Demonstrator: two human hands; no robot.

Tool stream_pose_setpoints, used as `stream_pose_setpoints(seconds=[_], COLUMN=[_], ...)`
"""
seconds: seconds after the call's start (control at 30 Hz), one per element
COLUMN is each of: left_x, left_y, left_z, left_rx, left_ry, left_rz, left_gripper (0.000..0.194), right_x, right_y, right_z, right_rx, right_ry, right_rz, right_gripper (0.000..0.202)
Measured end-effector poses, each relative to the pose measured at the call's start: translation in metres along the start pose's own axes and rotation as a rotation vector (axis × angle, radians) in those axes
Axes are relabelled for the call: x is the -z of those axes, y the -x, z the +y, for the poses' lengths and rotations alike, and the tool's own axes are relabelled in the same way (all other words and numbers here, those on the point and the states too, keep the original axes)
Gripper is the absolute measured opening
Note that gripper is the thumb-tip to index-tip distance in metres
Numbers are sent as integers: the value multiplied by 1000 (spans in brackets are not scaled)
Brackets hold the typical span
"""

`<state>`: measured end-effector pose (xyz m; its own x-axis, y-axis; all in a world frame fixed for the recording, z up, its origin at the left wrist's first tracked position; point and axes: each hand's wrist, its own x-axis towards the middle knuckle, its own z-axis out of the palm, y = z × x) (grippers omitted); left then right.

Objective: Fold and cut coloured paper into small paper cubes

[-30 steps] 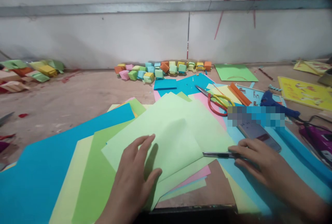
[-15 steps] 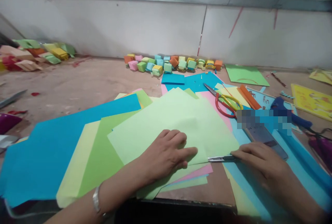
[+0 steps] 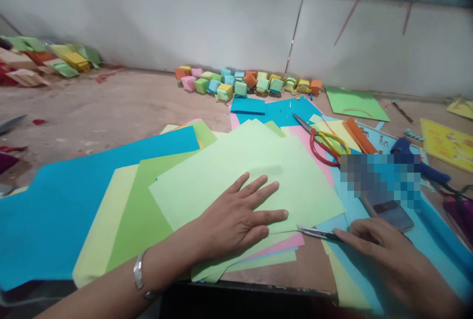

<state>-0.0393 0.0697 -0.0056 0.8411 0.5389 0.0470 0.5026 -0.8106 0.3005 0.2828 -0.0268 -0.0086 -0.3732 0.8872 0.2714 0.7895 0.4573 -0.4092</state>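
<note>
My left hand (image 3: 240, 213) lies flat with fingers spread on a pale green sheet (image 3: 221, 176), and a silver bracelet (image 3: 138, 270) circles that wrist. In my right hand (image 3: 384, 250) is a slim knife (image 3: 318, 232), its tip at the sheet's near edge, just right of my left fingers. Under the pale sheet lie a brighter green sheet (image 3: 142, 205), a pale yellow one (image 3: 105, 225) and a large blue one (image 3: 66, 210). Pink and blue paper edges stick out below my left hand.
Scissors with red and yellow handles (image 3: 325, 144) and a phone (image 3: 391, 213) lie to the right, near a blue glue gun (image 3: 421, 163). Small coloured paper boxes (image 3: 240, 87) line the wall. More folded paper pieces (image 3: 70, 60) sit at the far left.
My left hand's fingers have spread out flat on the pale sheet. My right hand has moved slightly right and down, with the knife still held. The view has shifted a little.
</note>
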Motion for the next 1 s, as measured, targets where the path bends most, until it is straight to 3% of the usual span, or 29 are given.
stream_pose_setpoints(seconds=[0.33,0.57,0.73,1.0], left_x=[1,-3,-8,-12], left_y=[-1,-2,-10,-11], left_z=[2,1,3,5], left_rx=[10,16,105,136], left_ry=[12,11,12,15], left_rz=[-5,-20,-11,32], left_gripper=[40,41,42,42], right_x=[-5,-8,0,-5], right_y=[0,-4,-12,-7], right_z=[-8,-9,-4,5], right_rx=[-3,75,34,49], right_ry=[-8,0,95,105], right_rz=[-18,-19,55,11], right_gripper=[46,52,49,47])
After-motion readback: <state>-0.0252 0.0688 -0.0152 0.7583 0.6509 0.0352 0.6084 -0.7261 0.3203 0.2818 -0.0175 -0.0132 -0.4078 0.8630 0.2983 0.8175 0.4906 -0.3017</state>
